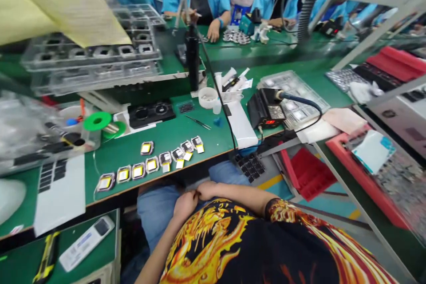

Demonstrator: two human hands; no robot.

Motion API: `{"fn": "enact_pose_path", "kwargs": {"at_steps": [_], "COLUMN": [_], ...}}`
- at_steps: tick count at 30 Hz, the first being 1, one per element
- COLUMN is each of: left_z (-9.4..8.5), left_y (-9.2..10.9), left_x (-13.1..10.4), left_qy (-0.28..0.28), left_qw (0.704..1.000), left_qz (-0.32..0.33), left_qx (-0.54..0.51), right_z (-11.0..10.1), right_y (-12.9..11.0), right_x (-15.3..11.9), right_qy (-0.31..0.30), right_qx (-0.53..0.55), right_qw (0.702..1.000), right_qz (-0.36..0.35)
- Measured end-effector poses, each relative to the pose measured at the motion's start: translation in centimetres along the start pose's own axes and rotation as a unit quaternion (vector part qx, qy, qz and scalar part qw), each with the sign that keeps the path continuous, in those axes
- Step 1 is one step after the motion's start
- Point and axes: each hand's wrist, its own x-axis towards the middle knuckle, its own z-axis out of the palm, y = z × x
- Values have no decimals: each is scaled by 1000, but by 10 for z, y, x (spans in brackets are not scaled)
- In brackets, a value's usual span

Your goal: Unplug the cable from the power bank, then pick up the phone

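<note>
My left hand [185,206] and my right hand [207,191] meet over my lap, below the bench edge. Fingers of both are curled and pressed together at the tips; anything between them is too small to make out. Beyond them, a slanting row of small watch-like cases lies along the front of the green bench [213,140]. Some cases, like the leftmost one [105,182], show a yellow-edged pad; others, like the one at the right end [197,143], have a dark inside. A single case [147,147] sits behind the row.
Tweezers [199,122], a round white dish [208,97] and a black soldering station [266,108] stand farther back. Green solder spool [97,120] is left; red trays [309,173] are right. A metal shelf bar crosses the top. Co-workers in blue sit opposite.
</note>
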Motion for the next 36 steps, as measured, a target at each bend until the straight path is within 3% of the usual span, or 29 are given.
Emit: {"fn": "enact_pose_path", "kwargs": {"at_steps": [8,14,20,26,32,36], "left_z": [10,-1,-13,-19,-21,-34], "left_y": [8,4,-37,-72,-63,-50], "left_x": [-6,-18,-66,-98,-101,-103], "left_qy": [14,68,124,130,162,152], "left_qw": [998,989,970,958,951,955], "left_qz": [-22,-15,10,-54,-77,-100], "left_qx": [-63,-134,-207,-249,-250,-233], "right_z": [7,17,19,19,15,16], "right_y": [9,24,25,25,28,33], "right_x": [-10,6,12,10,0,-3], "right_qy": [20,45,70,69,85,88], "right_qx": [-10,-7,50,60,83,102], "right_qw": [1000,999,996,996,993,990], "right_qz": [-21,1,13,14,-28,-37]}}
